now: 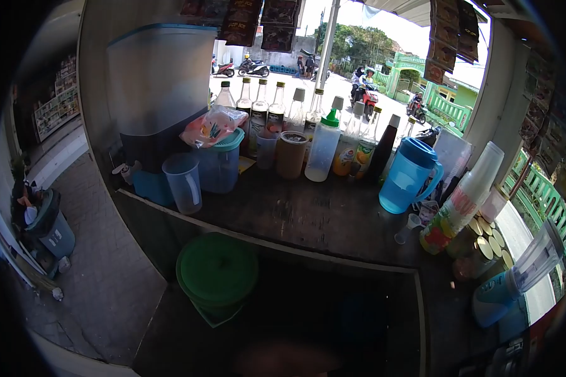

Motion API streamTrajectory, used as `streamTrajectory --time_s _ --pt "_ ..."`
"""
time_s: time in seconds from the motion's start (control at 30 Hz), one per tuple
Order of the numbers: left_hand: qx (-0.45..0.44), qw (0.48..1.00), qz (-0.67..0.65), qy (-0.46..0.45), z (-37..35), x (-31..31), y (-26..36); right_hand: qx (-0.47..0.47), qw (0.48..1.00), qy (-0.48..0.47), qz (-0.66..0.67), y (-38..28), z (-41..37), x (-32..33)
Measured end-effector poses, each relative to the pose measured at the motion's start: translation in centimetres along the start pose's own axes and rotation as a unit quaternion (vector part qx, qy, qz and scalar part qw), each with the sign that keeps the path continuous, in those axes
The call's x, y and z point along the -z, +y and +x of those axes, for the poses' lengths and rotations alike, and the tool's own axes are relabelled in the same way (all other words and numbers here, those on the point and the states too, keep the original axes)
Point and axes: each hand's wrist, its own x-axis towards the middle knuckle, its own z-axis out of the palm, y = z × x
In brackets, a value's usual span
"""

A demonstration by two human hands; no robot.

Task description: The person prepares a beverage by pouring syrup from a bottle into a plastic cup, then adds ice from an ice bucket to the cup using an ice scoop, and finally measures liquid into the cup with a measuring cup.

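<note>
Blurred and very dark, a brownish patch at the near edge seems to be my hand [286, 359], but I cannot tell if it is the left or the right one. I also cannot tell whether my fingers are released, clenched or grasping something, because their shape is not clear. To the far left of this patch is the green bucket [217, 267] with its round lid, lower than the dark wooden counter [295, 217]. On the counter, at the left, stands a clear measuring jug [183, 185], just beside a plastic tub [221, 169] with a pale green lid. One pink and white plastic bag [212, 125] lies on top of the tub. Many bottles [258, 113] stand upright in a row along the far side, and the bottle with the green cap [322, 149] is a little nearer than this row. To the right are the blue pitcher [405, 179], a leaning stack of clear cups [462, 204] and, at the right near side, a blender [516, 276].
</note>
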Motion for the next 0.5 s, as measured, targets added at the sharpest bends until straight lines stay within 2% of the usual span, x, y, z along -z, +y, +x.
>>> streamTrajectory --time_s 0.03,0.1,0.13,0.17,0.2,0.27,0.3,0.37,0.5 --pt "0.001 1.0 0.001 -0.001 -0.1 0.3 0.0 0.019 0.999 -0.021 -0.025 -0.5 0.2 -0.2" --pt "0.043 0.973 -0.228 -0.015 -0.4 1.8 0.1 0.039 0.997 -0.038 -0.052 -0.9 0.0 -0.6" --pt "0.047 0.973 -0.226 -0.016 0.0 3.0 0.1 -0.017 0.999 -0.03 -0.028 -0.8 -0.3 -0.9" --pt "0.041 0.987 -0.155 -0.025 0.7 4.5 0.2 -0.074 0.997 -0.022 -0.004 -0.6 -0.6 -1.1" --pt "0.035 0.995 -0.083 -0.033 1.1 4.1 0.3 -0.074 0.997 -0.017 -0.005 -0.3 -0.9 -1.2" --pt "0.03 0.997 -0.072 -0.027 0.6 3.4 0.5 -0.009 0.988 -0.008 -0.154 0.7 -1.3 -1.4" --pt "0.02 0.998 -0.062 -0.019 0.4 2.8 0.6 -0.01 0.988 -0.004 -0.155 2.0 -1.9 -1.8" --pt "0.024 0.998 -0.057 -0.003 0.5 3.2 0.5 -0.067 0.997 -0.016 -0.045 4.6 -2.6 -2.7" --pt "0.025 0.999 -0.024 0.029 0.5 3.2 0.1 -0.138 0.988 -0.032 0.059 0.7 -1.6 -1.7"
